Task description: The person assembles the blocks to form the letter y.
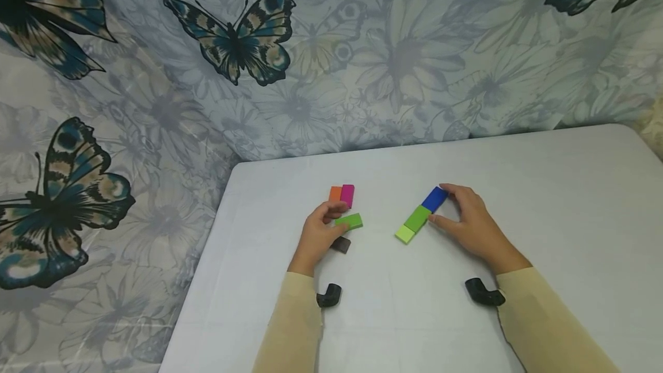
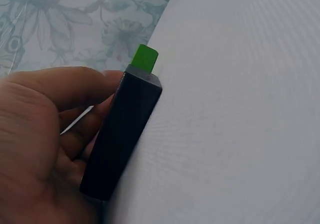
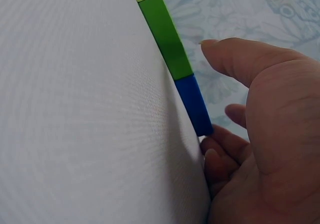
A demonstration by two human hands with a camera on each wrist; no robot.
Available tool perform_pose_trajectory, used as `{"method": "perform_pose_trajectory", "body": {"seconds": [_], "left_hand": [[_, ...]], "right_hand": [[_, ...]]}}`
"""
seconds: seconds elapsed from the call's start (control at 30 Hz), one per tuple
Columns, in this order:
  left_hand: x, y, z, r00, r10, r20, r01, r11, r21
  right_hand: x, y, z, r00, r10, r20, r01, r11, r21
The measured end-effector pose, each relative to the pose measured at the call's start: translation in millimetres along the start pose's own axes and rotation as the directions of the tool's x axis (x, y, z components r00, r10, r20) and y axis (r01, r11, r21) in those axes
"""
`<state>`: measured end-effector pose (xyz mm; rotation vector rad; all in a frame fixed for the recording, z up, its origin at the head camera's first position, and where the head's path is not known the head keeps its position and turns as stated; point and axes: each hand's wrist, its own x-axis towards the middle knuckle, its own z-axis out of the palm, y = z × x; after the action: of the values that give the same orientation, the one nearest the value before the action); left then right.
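Near the middle of the table, my left hand [image 1: 319, 233] pinches the left end of a green block [image 1: 352, 221], thumb on its near side and fingers curled at its far side. A dark block [image 1: 340, 244] lies just below that thumb; in the left wrist view the dark block [image 2: 121, 134] hides most of the green one [image 2: 144, 57]. To the right, a slanting row joins a blue block [image 1: 434, 199], a longer green block [image 1: 417, 219] and a light green block [image 1: 405, 234]. My right hand [image 1: 473, 226] touches the blue block's far end with a fingertip; its thumb [image 3: 232, 56] stands apart from the row.
An orange block [image 1: 335, 193] and a magenta block [image 1: 347, 195] lie side by side just beyond my left fingers. The white table [image 1: 544, 189] ends at a butterfly-patterned cloth backdrop [image 1: 404, 62]. Black devices [image 1: 329, 296] sit at both wrists.
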<state>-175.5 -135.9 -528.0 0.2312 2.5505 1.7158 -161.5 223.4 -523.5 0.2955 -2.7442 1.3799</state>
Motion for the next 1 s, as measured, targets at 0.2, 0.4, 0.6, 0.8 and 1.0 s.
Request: {"method": "perform_pose_trajectory", "body": {"seconds": [0.2, 0.4, 0.6, 0.8, 1.0], "left_hand": [[-1.2, 1.7, 2.3, 0.999, -0.041, 0.023, 0.040, 0.997, 0.059], [-2.9, 5.3, 3.5, 0.998, -0.053, 0.014, 0.052, 0.994, 0.100], [-4.4, 6.0, 0.0, 0.998, -0.040, 0.046, 0.034, 0.990, 0.135], [-5.8, 4.9, -5.7, 0.984, -0.011, 0.175, -0.011, 0.992, 0.122], [-6.3, 7.0, -7.3, 0.973, -0.010, 0.230, -0.015, 0.994, 0.110]], "right_hand": [[-1.1, 0.0, -1.7, 1.000, 0.008, -0.005, -0.008, 1.000, 0.002], [-0.8, -0.9, -1.1, 1.000, 0.021, 0.007, -0.021, 1.000, 0.012], [-0.4, -1.3, -0.3, 1.000, 0.023, 0.009, -0.023, 1.000, 0.006], [-0.4, -1.8, 0.1, 1.000, 0.022, 0.008, -0.022, 1.000, 0.002], [-0.2, -2.0, 0.2, 1.000, 0.025, 0.010, -0.025, 1.000, -0.005]]}}
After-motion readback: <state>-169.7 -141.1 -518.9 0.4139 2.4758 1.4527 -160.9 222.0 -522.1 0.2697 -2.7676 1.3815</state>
